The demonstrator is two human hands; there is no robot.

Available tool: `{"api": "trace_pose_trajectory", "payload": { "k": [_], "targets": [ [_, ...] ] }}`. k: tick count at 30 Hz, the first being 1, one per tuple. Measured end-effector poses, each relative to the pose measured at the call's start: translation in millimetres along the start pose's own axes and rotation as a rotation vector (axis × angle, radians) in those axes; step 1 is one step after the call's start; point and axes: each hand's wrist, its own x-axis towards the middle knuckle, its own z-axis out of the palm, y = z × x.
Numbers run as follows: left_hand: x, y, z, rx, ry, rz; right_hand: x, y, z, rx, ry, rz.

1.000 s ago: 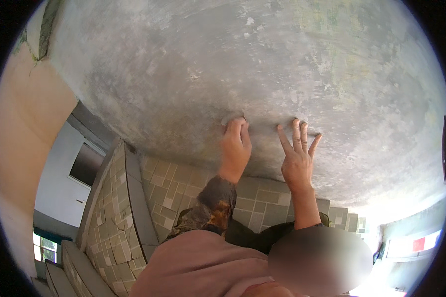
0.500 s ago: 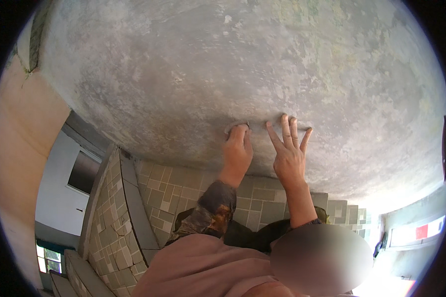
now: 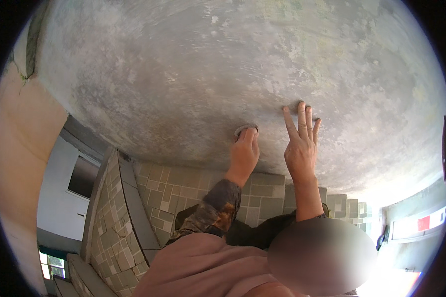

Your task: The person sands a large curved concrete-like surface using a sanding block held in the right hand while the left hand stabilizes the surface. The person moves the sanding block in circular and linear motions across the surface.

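Note:
A broad grey wall (image 3: 183,84), patchy and streaked with paler flakes, fills most of the view. My left hand (image 3: 245,153), in a dark mottled sleeve, is closed on a small rounded grey pad (image 3: 240,130) and holds it against the lower part of the wall. Its kind is hard to make out, since my fingers cover most of it. To the right, my right hand (image 3: 301,151) rests on the wall with its fingers spread and nothing in them.
Below the wall lie grey-green stone-patterned tiles (image 3: 183,183), stepping down on the right. A tiled ledge (image 3: 111,218) slants along the left, beside a white door (image 3: 59,183). At the lower right is a bright window (image 3: 418,225).
My left hand has shifted slightly right with the pad, whose rim shows more. My right hand has moved up and a little right along the wall, fingers still spread.

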Motion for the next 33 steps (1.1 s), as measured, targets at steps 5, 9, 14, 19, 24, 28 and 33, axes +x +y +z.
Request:
{"api": "trace_pose_trajectory", "payload": {
  "k": [5, 9, 14, 19, 24, 28, 33],
  "targets": [
    [-1.1, -2.5, 10.0, -0.056, -0.003, -0.021, -0.2, -0.6, -0.4, 0.008, 0.009, -0.001],
    [-0.9, -3.6, 19.1, -0.103, 0.022, -0.05, 0.6, -0.4, -3.4, 0.018, -0.014, 0.011],
    [-15.1, 2.3, 21.4, -0.098, -0.046, -0.125, 1.3, -0.5, -4.4, 0.025, -0.008, 0.007],
    [3.3, -0.4, 17.6, -0.145, 0.016, -0.117, 0.7, 0.8, -1.8, 0.022, 0.001, 0.003],
    [1.2, 5.4, 12.6, -0.121, 0.018, -0.094, 0.4, 1.2, 1.1, 0.0, 0.006, 0.003],
    [-2.5, 8.6, 8.8, -0.073, -0.014, -0.069, 0.9, 0.5, 3.0, 0.02, 0.03, 0.007],
    [30.6, -1.0, -4.3, -0.103, 0.146, -0.027, 0.9, -0.1, 2.1, 0.019, 0.023, 0.01]
  ]
}}
